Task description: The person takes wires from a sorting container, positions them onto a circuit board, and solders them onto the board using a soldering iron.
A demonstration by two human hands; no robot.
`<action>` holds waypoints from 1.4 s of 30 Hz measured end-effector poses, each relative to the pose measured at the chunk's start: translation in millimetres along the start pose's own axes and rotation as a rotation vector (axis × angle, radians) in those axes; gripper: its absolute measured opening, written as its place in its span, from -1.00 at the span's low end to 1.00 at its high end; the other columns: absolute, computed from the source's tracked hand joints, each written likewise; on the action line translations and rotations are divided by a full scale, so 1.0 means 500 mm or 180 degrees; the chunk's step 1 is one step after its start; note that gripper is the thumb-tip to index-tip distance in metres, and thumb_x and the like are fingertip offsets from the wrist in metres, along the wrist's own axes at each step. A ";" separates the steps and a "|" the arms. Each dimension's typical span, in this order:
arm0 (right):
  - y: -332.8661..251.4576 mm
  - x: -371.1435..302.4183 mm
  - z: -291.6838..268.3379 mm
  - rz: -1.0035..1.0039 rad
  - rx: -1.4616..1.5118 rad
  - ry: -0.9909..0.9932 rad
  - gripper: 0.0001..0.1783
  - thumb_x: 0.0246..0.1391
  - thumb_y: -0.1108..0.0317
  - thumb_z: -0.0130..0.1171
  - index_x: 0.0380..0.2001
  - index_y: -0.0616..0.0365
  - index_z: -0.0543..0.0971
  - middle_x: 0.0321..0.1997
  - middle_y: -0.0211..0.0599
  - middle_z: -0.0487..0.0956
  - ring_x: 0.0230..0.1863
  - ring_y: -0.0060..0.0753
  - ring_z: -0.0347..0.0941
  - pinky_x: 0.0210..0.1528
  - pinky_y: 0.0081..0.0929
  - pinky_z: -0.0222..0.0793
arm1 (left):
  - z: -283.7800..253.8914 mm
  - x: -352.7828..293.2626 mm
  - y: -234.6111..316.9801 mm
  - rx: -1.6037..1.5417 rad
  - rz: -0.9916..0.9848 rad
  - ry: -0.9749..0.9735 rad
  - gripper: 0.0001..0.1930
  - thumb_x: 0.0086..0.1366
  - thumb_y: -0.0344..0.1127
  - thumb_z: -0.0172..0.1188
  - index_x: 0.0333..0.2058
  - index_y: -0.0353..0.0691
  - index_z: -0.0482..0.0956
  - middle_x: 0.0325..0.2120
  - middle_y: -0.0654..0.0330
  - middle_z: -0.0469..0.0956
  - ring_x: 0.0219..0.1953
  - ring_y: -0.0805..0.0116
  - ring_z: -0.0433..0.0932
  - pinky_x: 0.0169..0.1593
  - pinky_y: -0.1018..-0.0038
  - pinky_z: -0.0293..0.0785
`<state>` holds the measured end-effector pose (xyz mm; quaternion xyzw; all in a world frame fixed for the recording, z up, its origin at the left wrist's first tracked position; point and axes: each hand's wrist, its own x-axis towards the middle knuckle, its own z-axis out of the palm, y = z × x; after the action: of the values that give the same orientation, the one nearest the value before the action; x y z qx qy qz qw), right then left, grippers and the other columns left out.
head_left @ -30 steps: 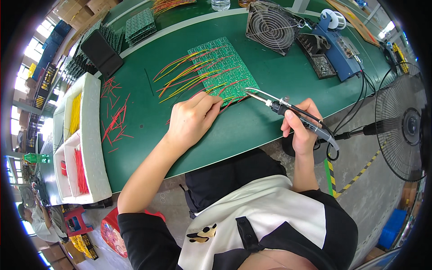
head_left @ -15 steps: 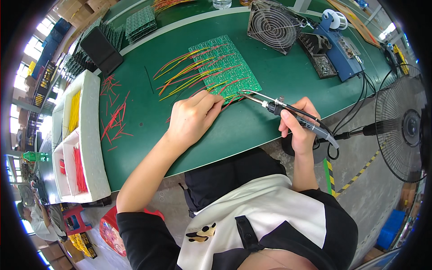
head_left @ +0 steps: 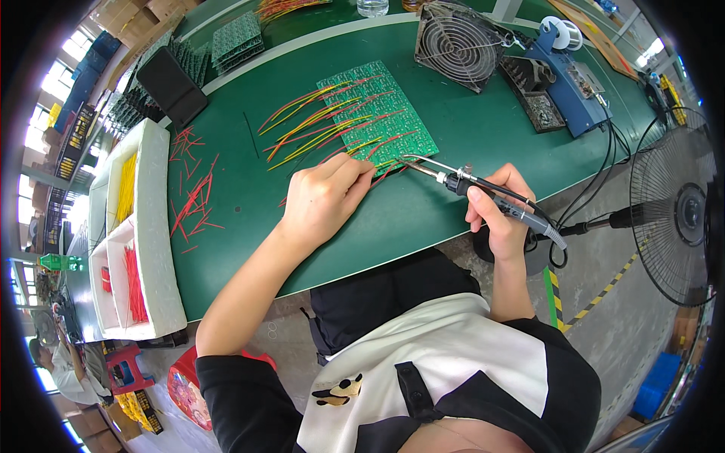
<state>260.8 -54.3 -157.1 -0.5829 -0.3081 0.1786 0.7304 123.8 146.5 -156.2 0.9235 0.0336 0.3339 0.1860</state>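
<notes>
A green circuit board panel (head_left: 393, 113) lies on the green table, with several red and yellow wires (head_left: 302, 134) running off its left side. My left hand (head_left: 323, 198) rests at the panel's near left corner, closed in a pinch on a thin wire whose end points at the near edge; the fingertips are partly hidden. My right hand (head_left: 501, 215) grips a soldering iron (head_left: 495, 200) with a dark handle and a thin feed tube along it. The iron's tip touches or hovers just above the panel's near edge, right of my left fingertips; I cannot tell which.
Loose red tubing pieces (head_left: 195, 200) lie to the left, beside a white foam box (head_left: 155, 249) of yellow and red wires. A black phone (head_left: 171, 84) leans behind. A square fan (head_left: 459, 47) and a blue solder feeder (head_left: 568, 79) stand far right; a floor fan (head_left: 687, 204) is beside the table.
The soldering iron and my right hand have shifted slightly left, bringing the tip a little closer to my left fingers. My left hand stays in place.
</notes>
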 end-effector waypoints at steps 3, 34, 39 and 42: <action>-0.001 0.000 0.001 -0.0007 -0.0060 -0.0023 -0.77 -0.08 0.46 0.23 -0.56 0.20 0.35 -0.68 -0.35 0.46 -0.73 -0.70 0.36 -0.76 -0.78 0.20 | 0.000 -0.001 -0.001 -0.0019 0.0006 0.0020 -0.93 0.02 -0.51 0.24 -0.46 -0.30 0.55 -0.63 0.19 0.46 -0.69 0.38 0.42 -0.61 0.53 0.32; 0.006 0.082 -0.041 -0.0389 0.0318 0.0959 -0.82 0.07 0.39 0.08 -0.55 0.10 0.34 -0.73 -0.43 0.32 -0.76 -0.67 0.16 -0.73 -0.74 0.02 | -0.061 -0.018 0.019 0.0601 0.0694 -0.0178 -0.89 -0.12 -0.40 0.29 -0.55 -0.12 0.53 -0.55 0.34 0.46 -0.59 0.41 0.48 -0.54 0.52 0.41; 0.027 0.077 -0.078 -0.0457 0.0231 0.0970 -0.85 0.07 0.39 0.10 -0.51 0.11 0.37 -0.72 -0.43 0.34 -0.76 -0.71 0.16 -0.74 -0.76 0.01 | -0.093 0.005 0.057 0.0726 0.0760 0.0404 -0.81 -0.13 -0.33 0.31 -0.47 -0.13 0.53 -0.51 0.33 0.45 -0.47 0.35 0.41 -0.45 0.48 0.42; 0.028 0.072 -0.079 -0.0446 0.0253 0.0957 -0.86 0.06 0.40 0.10 -0.49 0.13 0.36 -0.72 -0.40 0.36 -0.77 -0.69 0.16 -0.74 -0.77 0.02 | -0.164 -0.023 0.107 0.0564 0.0526 0.0758 -0.81 -0.13 -0.33 0.31 -0.46 -0.13 0.54 -0.52 0.31 0.45 -0.46 0.32 0.43 -0.47 0.46 0.41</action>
<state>315.1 -57.5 -166.8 -0.5508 -0.2279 0.0501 0.8014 59.9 120.8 -85.5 0.8898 0.0087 0.4508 0.0704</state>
